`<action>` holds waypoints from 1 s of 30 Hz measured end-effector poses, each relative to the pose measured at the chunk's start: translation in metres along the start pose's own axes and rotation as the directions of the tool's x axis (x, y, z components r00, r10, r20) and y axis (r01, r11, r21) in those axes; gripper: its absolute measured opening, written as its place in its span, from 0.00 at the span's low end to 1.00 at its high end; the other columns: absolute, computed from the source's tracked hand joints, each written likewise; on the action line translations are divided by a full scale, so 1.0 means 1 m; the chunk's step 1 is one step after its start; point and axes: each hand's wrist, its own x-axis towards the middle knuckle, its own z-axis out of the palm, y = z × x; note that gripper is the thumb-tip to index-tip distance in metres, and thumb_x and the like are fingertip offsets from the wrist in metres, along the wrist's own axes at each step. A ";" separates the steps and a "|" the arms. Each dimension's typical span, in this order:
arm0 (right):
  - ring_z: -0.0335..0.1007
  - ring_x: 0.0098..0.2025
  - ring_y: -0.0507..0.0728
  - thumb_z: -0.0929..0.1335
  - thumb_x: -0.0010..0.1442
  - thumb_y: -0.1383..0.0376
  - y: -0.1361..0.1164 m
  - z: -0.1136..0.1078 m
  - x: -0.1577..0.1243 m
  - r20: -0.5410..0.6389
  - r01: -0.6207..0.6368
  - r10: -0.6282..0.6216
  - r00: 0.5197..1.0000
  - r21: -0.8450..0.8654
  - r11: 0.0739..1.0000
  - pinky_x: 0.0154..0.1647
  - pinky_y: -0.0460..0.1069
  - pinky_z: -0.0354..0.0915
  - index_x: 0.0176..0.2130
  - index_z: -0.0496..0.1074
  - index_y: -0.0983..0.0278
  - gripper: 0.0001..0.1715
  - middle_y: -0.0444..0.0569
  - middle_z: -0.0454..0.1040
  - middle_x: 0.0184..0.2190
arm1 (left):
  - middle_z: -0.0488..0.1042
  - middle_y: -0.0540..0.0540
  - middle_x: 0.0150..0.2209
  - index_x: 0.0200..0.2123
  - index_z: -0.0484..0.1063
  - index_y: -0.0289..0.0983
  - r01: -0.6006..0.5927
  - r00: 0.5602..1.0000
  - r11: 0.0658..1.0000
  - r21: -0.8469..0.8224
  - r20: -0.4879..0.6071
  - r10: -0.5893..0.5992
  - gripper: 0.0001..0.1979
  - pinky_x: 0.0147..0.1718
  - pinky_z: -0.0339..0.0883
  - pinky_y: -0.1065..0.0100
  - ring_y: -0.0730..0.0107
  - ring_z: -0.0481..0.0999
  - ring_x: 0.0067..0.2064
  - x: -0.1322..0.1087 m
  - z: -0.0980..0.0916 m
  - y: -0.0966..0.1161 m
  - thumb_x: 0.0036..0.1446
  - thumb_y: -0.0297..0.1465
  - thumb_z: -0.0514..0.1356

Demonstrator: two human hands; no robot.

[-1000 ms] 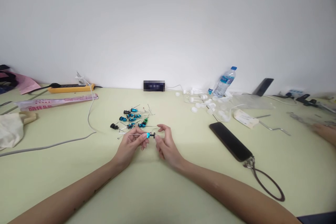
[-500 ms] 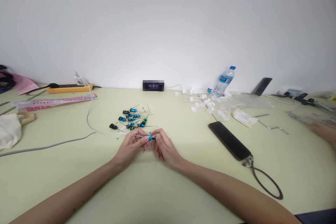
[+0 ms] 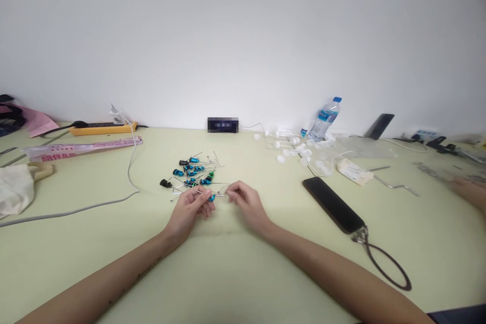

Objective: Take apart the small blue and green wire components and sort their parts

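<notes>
My left hand (image 3: 190,210) pinches a small shiny blue metal piece (image 3: 211,198) between thumb and fingers. A thin silver wire or rod runs beside it. A short gap to the right, my right hand (image 3: 248,207) has its fingers curled and thumb pressed in; what they hold, if anything, is too small to make out. Just beyond the left hand lies a loose pile of small blue, black and green metal pieces (image 3: 192,173) with long thin wires. One black piece (image 3: 166,183) sits at the pile's left.
A black phone (image 3: 334,205) with a strap lies to the right. Behind it are small clear vials with white caps (image 3: 281,159), a water bottle (image 3: 324,119) and a paper label (image 3: 355,171). A yellow power strip (image 3: 102,128) and grey cable are left. Another person's hand (image 3: 469,192) is at far right.
My right hand has drawn away to the right from the blue piece, leaving a gap between the hands. My left hand still holds the blue piece, now turned slightly and lying nearer its fingers.
</notes>
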 end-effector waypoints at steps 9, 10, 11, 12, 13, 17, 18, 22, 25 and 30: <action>0.70 0.38 0.58 0.67 0.55 0.62 0.028 -0.086 0.050 -0.236 -0.064 -0.019 0.972 -0.342 0.938 0.43 0.53 0.62 0.32 0.78 0.63 0.10 0.51 0.75 0.35 | 0.74 0.43 0.39 0.38 0.68 0.37 -0.061 0.993 0.991 -0.122 0.094 0.073 0.11 0.44 0.69 0.59 0.64 0.76 0.40 -0.003 0.001 0.001 0.56 0.38 0.60; 0.70 0.37 0.58 0.67 0.54 0.63 0.032 -0.093 0.052 -0.236 -0.078 -0.006 0.972 -0.345 0.936 0.43 0.53 0.62 0.32 0.78 0.64 0.09 0.51 0.75 0.35 | 0.74 0.45 0.38 0.38 0.70 0.37 -0.079 0.992 0.991 -0.106 0.094 0.089 0.10 0.42 0.69 0.62 0.66 0.74 0.39 -0.003 0.001 0.000 0.56 0.37 0.60; 0.70 0.36 0.58 0.67 0.54 0.63 0.035 -0.098 0.053 -0.240 -0.089 0.002 0.971 -0.353 0.931 0.42 0.54 0.62 0.31 0.77 0.64 0.09 0.51 0.75 0.34 | 0.73 0.45 0.38 0.38 0.71 0.38 -0.097 0.991 0.992 -0.077 0.087 0.104 0.10 0.40 0.69 0.65 0.68 0.73 0.37 -0.003 0.001 0.000 0.56 0.37 0.61; 0.70 0.35 0.58 0.68 0.53 0.64 0.037 -0.101 0.054 -0.246 -0.097 0.005 0.969 -0.365 0.926 0.42 0.54 0.63 0.30 0.77 0.65 0.08 0.51 0.75 0.33 | 0.72 0.46 0.38 0.38 0.72 0.37 -0.112 0.990 0.993 -0.040 0.081 0.115 0.10 0.38 0.68 0.67 0.70 0.71 0.35 -0.003 0.002 0.001 0.55 0.37 0.61; 0.70 0.36 0.59 0.68 0.52 0.64 0.038 -0.103 0.054 -0.254 -0.100 0.001 0.967 -0.377 0.921 0.42 0.55 0.62 0.29 0.77 0.65 0.08 0.51 0.75 0.33 | 0.72 0.46 0.37 0.38 0.73 0.37 -0.119 0.990 0.993 0.002 0.078 0.119 0.10 0.36 0.66 0.69 0.72 0.70 0.34 -0.003 0.002 0.001 0.55 0.37 0.61; 0.65 0.47 0.62 0.69 0.53 0.63 0.025 -0.090 0.047 -0.313 -0.062 -0.084 0.946 -0.430 0.901 0.49 0.57 0.59 0.38 0.76 0.63 0.12 0.54 0.71 0.42 | 0.73 0.46 0.34 0.41 0.74 0.36 -0.092 0.993 0.990 0.106 0.077 0.084 0.12 0.33 0.63 0.71 0.75 0.65 0.28 -0.004 0.004 0.003 0.55 0.36 0.61; 0.64 0.48 0.62 0.68 0.55 0.61 0.020 -0.081 0.043 -0.312 -0.037 -0.109 0.944 -0.428 0.903 0.50 0.56 0.59 0.41 0.74 0.62 0.13 0.54 0.70 0.44 | 0.73 0.46 0.33 0.40 0.74 0.36 -0.084 0.994 0.991 0.108 0.075 0.076 0.11 0.32 0.63 0.71 0.75 0.65 0.27 -0.004 0.004 0.004 0.54 0.35 0.61; 0.67 0.30 0.53 0.60 0.64 0.58 0.000 -0.030 0.016 -0.116 0.081 -0.103 0.988 -0.178 0.981 0.37 0.51 0.63 0.41 0.71 0.62 0.16 0.49 0.68 0.36 | 0.72 0.48 0.32 0.36 0.72 0.36 -0.069 0.996 0.994 0.083 0.057 0.065 0.10 0.28 0.63 0.71 0.75 0.66 0.27 -0.003 0.004 0.002 0.49 0.32 0.65; 0.65 0.27 0.51 0.63 0.62 0.57 -0.005 0.000 -0.002 0.067 -0.024 0.020 0.998 0.063 0.998 0.33 0.49 0.63 0.45 0.67 0.61 0.14 0.45 0.66 0.32 | 0.72 0.51 0.28 0.34 0.71 0.36 -0.067 0.997 0.994 0.082 0.045 0.063 0.10 0.27 0.63 0.72 0.75 0.67 0.26 -0.002 0.002 -0.001 0.47 0.30 0.65; 0.61 0.27 0.49 0.67 0.58 0.55 -0.008 0.009 -0.007 0.048 -0.095 0.085 0.995 0.250 0.964 0.30 0.46 0.61 0.42 0.67 0.61 0.15 0.43 0.64 0.33 | 0.70 0.54 0.23 0.33 0.69 0.37 -0.053 0.998 0.986 0.155 0.029 0.049 0.12 0.25 0.62 0.73 0.76 0.67 0.23 -0.003 0.002 -0.002 0.44 0.29 0.67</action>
